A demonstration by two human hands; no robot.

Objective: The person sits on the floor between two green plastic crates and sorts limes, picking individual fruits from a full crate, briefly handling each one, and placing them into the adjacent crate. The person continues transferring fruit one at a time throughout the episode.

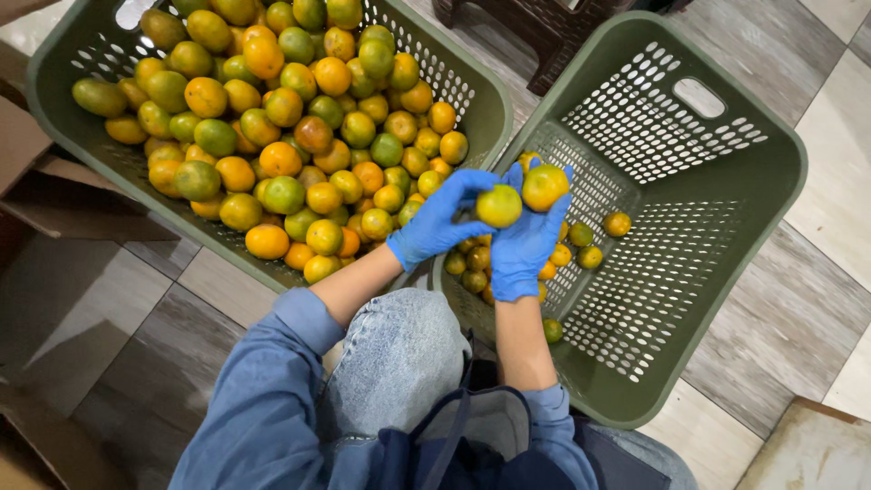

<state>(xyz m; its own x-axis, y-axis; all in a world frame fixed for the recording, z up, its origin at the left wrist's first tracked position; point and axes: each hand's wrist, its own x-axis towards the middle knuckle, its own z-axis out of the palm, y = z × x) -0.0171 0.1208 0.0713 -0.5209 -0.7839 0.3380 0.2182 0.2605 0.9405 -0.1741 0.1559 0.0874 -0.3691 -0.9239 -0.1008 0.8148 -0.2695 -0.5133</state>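
While both gloved hands meet above the gap between the two green baskets, each grasps one fruit: the left hand (pixel 435 227) curls its fingers round a yellow-green citrus fruit (pixel 499 206), and the right hand (pixel 524 243) closes on an orange-yellow citrus fruit (pixel 544 187), the two fruits just beside each other and seemingly touching. They hang over the near inner corner of the right basket (pixel 726 209), which holds only a small scatter of fruit along its lower wall, whereas the left basket (pixel 54 118) is heaped with green, yellow and orange ones. Judging by size and kind, each fruit should be light, firm yet slightly yielding under pressure, with a smooth, faintly waxy rind that the blue gloves ought to grip well enough; it is not brittle, but hard squeezing or a long drop could bruise it. A cupped hold across the widest part, fingers spread round the girth, looks the safest grip. Being nearly round, the fruits have hardly any long axis; the short stem-to-base axis cannot be read here, since no stem scar shows clearly on either, so which way they point cannot be told. Grey and white floor tiles (pixel 817 272) lie beneath, and a brown cardboard box (pixel 27 172) sits at the left.
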